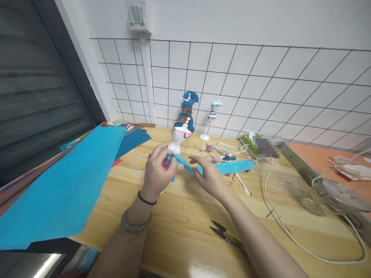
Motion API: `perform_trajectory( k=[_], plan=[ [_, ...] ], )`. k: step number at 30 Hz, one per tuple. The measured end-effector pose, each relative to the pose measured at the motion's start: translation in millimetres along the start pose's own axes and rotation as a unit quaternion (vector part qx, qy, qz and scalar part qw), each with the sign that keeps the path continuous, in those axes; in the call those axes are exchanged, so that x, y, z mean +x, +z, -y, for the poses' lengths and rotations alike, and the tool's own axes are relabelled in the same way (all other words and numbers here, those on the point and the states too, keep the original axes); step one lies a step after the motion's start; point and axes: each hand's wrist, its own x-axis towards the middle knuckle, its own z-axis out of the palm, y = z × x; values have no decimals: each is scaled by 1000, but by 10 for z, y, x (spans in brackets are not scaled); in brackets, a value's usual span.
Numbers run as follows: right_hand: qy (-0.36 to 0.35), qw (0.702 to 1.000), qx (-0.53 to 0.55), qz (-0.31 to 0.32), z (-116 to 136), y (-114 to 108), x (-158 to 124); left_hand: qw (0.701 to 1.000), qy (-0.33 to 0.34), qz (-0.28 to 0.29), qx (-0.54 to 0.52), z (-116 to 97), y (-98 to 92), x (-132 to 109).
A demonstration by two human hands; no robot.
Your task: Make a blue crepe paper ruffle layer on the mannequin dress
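Note:
A small white mannequin bust point(176, 138) with pink and red marks on its shoulders stands in front of me. My left hand point(160, 166) is closed at its waist, its thumb and fingers pinching the end of a light blue strip point(234, 166) of paper or cloth. Pink material shows beneath those fingers. My right hand point(207, 173) pinches the same strip farther along, where it is folded. From there the strip's loose end runs right across the table. Black-bladed thread snips point(226, 234) lie below my right forearm, which partly covers them.
A large blue sheet point(66, 181) lies over other coloured sheets at left. Against the wall stand a mannequin in dark blue ruffles point(188, 110) and a white one on a stand point(212, 116). Scraps, a white cable point(269, 193) and a clear round container point(315, 199) occupy the right.

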Motion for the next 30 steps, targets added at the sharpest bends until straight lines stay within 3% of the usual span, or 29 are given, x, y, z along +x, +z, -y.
perform_trajectory(
  k=[9,16,24,30],
  plan=[
    [-12,999,25,-37,-114,184,9,1000,16,13,-7,-18,29,-35],
    [-17,995,52,-86,-163,35,38,1000,-1,15,-4,35,48,-32],
    [-55,997,48,-23,-34,100,-20,1000,-7,3,-17,38,54,-38],
    [-17,997,57,-47,-98,227,15,999,-19,-3,-51,43,61,-34]
  ],
)
